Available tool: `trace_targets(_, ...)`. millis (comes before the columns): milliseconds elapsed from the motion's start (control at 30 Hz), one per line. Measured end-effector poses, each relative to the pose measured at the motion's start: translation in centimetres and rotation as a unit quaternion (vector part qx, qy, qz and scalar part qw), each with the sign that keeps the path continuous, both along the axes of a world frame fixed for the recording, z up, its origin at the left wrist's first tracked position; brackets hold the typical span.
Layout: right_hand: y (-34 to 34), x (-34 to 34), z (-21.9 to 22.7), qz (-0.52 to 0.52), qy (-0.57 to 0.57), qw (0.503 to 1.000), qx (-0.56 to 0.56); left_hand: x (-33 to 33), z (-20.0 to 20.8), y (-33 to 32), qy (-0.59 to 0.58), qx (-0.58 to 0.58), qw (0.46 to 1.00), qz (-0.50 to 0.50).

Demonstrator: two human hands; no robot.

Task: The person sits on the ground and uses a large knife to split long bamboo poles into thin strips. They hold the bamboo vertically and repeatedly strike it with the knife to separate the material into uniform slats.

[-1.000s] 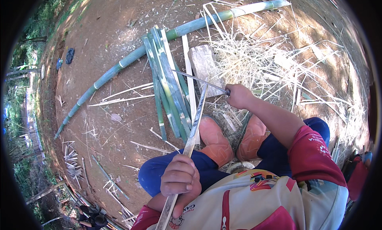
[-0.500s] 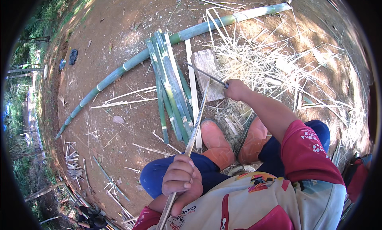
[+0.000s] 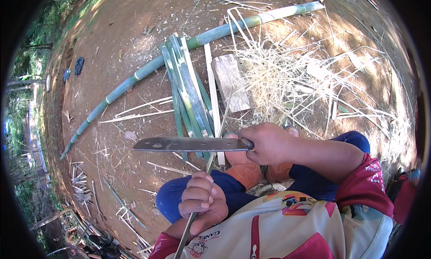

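My right hand (image 3: 269, 143) is closed round the handle of a machete (image 3: 188, 144). Its broad dark blade lies level, pointing left, and crosses over a bamboo strip (image 3: 189, 230). That strip is gripped in my left hand (image 3: 203, 197), low and left of the blade. Its lower end passes my shirt, and its upper end reaches toward a wooden block (image 3: 231, 82) on the ground. Whether the blade touches the strip I cannot tell.
Split green bamboo lengths (image 3: 188, 93) rest across a long bamboo pole (image 3: 146, 70). Pale shavings (image 3: 287, 79) heap up right of the block. My orange boots (image 3: 244, 169) stand on the dirt just beyond my knees. Thin slats (image 3: 139, 117) lie to the left.
My right hand has come nearer and swung the machete from edge-on by the block to flat across the strip. The strip has turned in my left hand, which stays nearly in place.
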State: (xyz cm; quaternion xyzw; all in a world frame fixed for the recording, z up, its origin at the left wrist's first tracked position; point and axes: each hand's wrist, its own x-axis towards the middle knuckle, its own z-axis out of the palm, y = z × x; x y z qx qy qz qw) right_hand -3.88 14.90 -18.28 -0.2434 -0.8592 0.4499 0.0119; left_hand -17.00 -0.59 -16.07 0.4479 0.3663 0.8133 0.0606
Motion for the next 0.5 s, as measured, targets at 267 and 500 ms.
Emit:
trace_targets(267,3.3,-0.3,-5.7,-0.050,-0.081,0.995,0.016,-0.2,0.0,0.0,0.004,0.007,1.000,0.003)
trace_targets(500,6.5,-0.6,-9.2,-0.061,-0.206,0.977,0.002,-0.2,-0.1,0.0,0.006,0.007,1.000,0.007)
